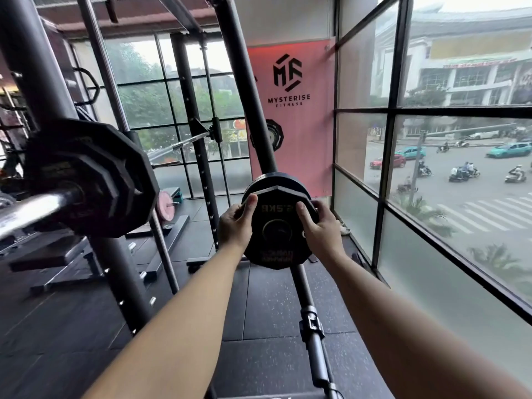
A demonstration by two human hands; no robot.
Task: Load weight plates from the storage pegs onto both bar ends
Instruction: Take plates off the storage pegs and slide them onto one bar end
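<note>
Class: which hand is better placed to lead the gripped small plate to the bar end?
Probably left: the left hand grips the small plate on the side facing the bar end; the right hand sits farther away.

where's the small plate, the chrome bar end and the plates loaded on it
small plate point(276, 216): head view, face above its hub
chrome bar end point(37, 207): head view, shiny sleeve
loaded plates point(98, 174): head view, front plate's face

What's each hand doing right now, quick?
Left hand: closed on the left edge of the small black plate.
Right hand: closed on the right edge of the same plate.
</note>
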